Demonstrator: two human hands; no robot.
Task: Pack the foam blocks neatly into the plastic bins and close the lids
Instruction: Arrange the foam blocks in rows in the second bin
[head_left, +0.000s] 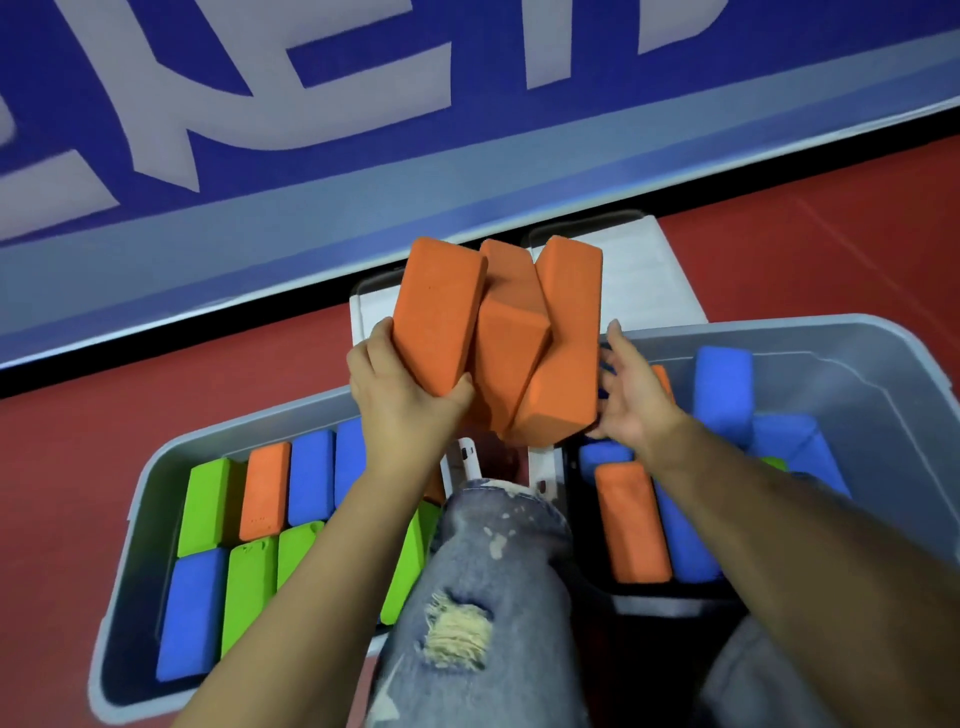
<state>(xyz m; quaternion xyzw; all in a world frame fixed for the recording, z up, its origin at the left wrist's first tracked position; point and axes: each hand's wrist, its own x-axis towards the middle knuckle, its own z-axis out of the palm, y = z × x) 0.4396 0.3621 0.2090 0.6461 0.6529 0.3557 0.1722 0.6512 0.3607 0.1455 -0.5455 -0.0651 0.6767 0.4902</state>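
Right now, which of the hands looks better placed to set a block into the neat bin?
Probably the left hand: it grips an orange block directly above the left bin; the right hand only presses sideways.

light: bright, even (soft shadows) | blur: slight motion smear | edges: wide-angle bowing, banner (363, 104) soft

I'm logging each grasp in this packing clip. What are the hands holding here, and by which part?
Three orange foam blocks, bunched together. The left hand grips the leftmost block's lower end; the right hand presses against the rightmost block's outer side.
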